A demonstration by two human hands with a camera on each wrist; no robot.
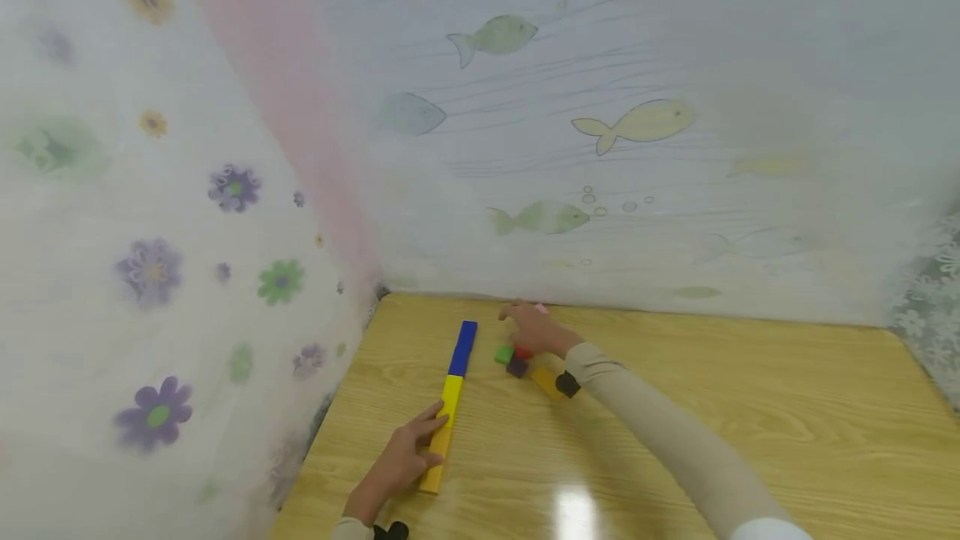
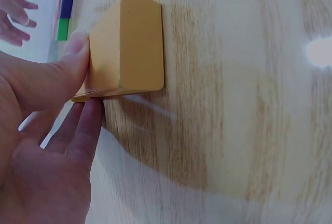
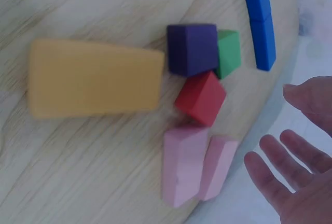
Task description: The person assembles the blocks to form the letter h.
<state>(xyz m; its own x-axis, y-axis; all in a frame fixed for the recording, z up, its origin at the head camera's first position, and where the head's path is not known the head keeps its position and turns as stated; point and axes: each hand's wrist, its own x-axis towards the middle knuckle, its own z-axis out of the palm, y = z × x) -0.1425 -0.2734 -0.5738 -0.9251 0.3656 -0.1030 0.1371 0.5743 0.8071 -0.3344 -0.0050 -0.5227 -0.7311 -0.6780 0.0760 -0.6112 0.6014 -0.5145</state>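
Note:
A straight row of blocks runs away from me on the table: an orange block (image 1: 437,461) nearest, then a yellow block (image 1: 452,394), then two blue blocks (image 1: 463,347) at the far end. My left hand (image 1: 401,461) pinches the orange block at the near end of the row; the left wrist view has the thumb (image 2: 67,71) on one side of it and fingers on the other. Above the loose blocks near the far edge, my right hand (image 1: 536,330) spreads its fingers, holding nothing. Beside it lie a purple block (image 3: 192,50), a green block (image 3: 228,53) and a red block (image 3: 201,98).
Two pink blocks (image 3: 184,167) lie side by side near the table's far edge. Another orange block (image 3: 96,79) lies flat by the purple one, below my right wrist. Painted walls (image 1: 525,165) stand behind and left of the wooden table (image 1: 712,407).

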